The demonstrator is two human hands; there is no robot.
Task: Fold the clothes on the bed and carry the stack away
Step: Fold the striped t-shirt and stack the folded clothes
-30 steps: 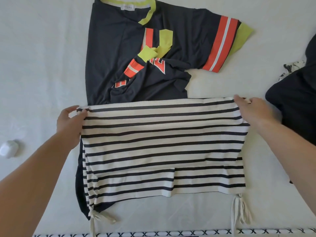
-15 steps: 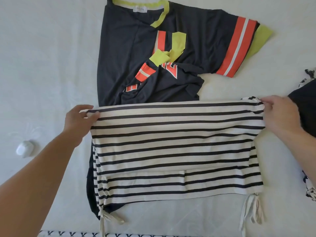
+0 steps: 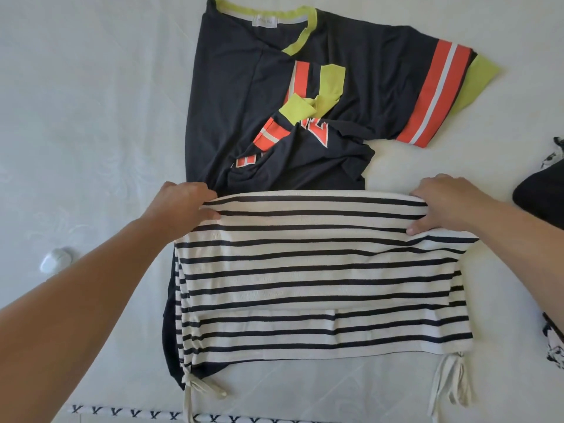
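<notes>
striped top [image 3: 320,270] flat, overlapping navy jersey [image 3: 274,96]

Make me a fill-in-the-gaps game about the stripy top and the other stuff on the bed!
1. Both hands, left hand and right hand, grip the far edge of the cream top with ____ stripes.
2. Under it lies a navy jersey with a ____ collar.
3. The jersey's sleeve bands are white and ____.
4. The small white plastic object lies on the white bedsheet to the person's ____.

Missing words: navy; yellow-green; orange; left

A white bed [image 3: 91,117] carries a navy jersey [image 3: 244,102]. A small white object [image 3: 55,261] lies left of it, dark clothes [image 3: 540,199] right.
</notes>
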